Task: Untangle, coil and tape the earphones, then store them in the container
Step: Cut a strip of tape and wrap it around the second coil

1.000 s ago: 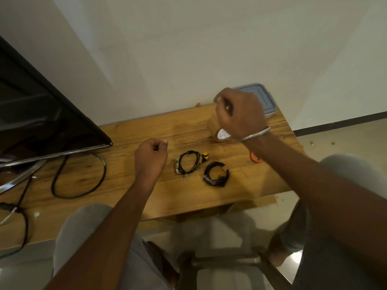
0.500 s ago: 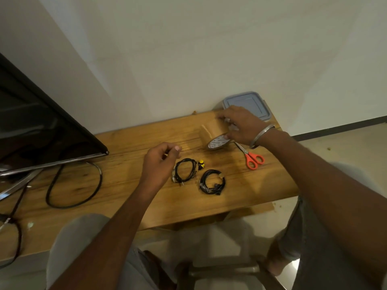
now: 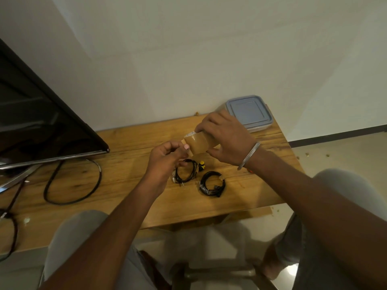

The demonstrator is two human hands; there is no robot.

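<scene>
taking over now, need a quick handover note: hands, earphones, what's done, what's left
Right hand grips the tape roll above the table.
Left hand pinches at the roll's near edge.
Left coil and right coil of earphones lie on the table below the hands.
Container is at the far right corner, lid on.
Done: both sets coiled; a tan tape bit shows on the right coil.
Left: tape whatever is untaped, open the container, store both.

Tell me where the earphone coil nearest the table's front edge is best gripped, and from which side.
Probably from above, on its front-right arc. The earphone coil lies flat on the table as an open ring, so a thumb outside and a finger inside can pinch all strands together. The other coil and a yellow piece crowd its far-left side.
</scene>
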